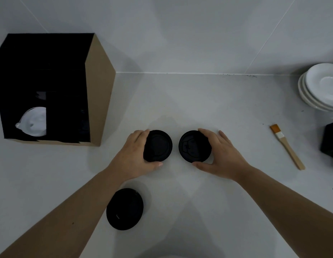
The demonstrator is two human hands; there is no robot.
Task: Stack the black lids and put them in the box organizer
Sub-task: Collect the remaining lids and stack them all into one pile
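Three black round lids lie on the white counter. My left hand (133, 157) grips the left lid (159, 146) from its left side, thumb under its near edge. My right hand (221, 155) grips the right lid (192, 146) from its right side, fingers on its far rim and thumb at its near edge. The two held lids are side by side, a small gap between them. A third lid (124, 208) rests alone nearer to me, under my left forearm's right side. The box organizer (101, 86), black inside with brown cardboard walls, stands at the left.
White lids (34, 121) sit in the organizer's lower left compartment. Stacked white saucers (322, 86) stand at the right edge. A wooden-handled brush (287, 146) lies to the right of my right hand. A black object (331, 140) is at the far right. The wall meets the counter behind.
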